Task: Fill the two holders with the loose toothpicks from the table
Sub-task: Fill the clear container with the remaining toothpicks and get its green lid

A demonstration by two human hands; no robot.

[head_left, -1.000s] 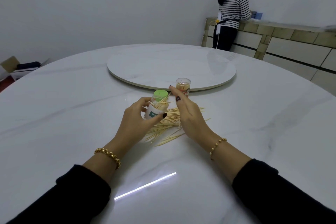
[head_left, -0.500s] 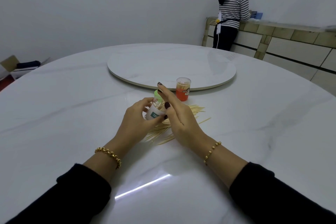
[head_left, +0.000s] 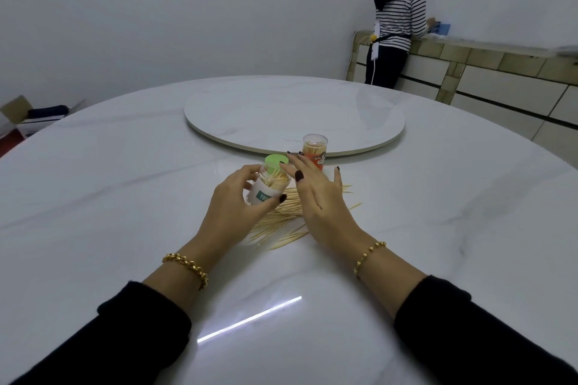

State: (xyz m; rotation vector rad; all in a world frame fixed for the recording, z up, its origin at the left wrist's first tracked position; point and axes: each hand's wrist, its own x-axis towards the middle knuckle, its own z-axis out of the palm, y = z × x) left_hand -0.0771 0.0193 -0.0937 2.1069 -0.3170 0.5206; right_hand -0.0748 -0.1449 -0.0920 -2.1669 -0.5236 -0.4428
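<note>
Head view: where do we place the pile (head_left: 280, 222)?
— We see the toothpicks lying loose on the table (head_left: 125, 197), fanned out and partly hidden under both hands.
— And the left hand (head_left: 231, 209)?
— Just above the pile's left side. Its fingers (head_left: 250, 172) and thumb are curled round the green holder (head_left: 270, 186), which we see lifted off the table and tilted, green end away from us. Through its clear wall we make out toothpicks inside.
— The right hand (head_left: 316, 197)?
— Over the pile's right side, with fingers (head_left: 298, 164) straight and spread, holding nothing that we can see. Its thumb lies just beside the green holder's wall and one fingertip reaches the green end. We cannot tell whether they touch.
— The orange holder (head_left: 315, 147)?
— Upright on the table just beyond the pile, partly behind the right fingers. We see toothpicks in it too.
— What else do we note?
— Beyond the pile a round turntable (head_left: 294, 112) lies on the table. Far beyond the pile, to the right, a person (head_left: 398, 19) in a striped top stands at a sideboard (head_left: 500, 72), back to us. Far left of the pile a cardboard box (head_left: 18, 112) sits on the floor. Nearer us than the pile, we see a gold bracelet on each wrist and black sleeves.
</note>
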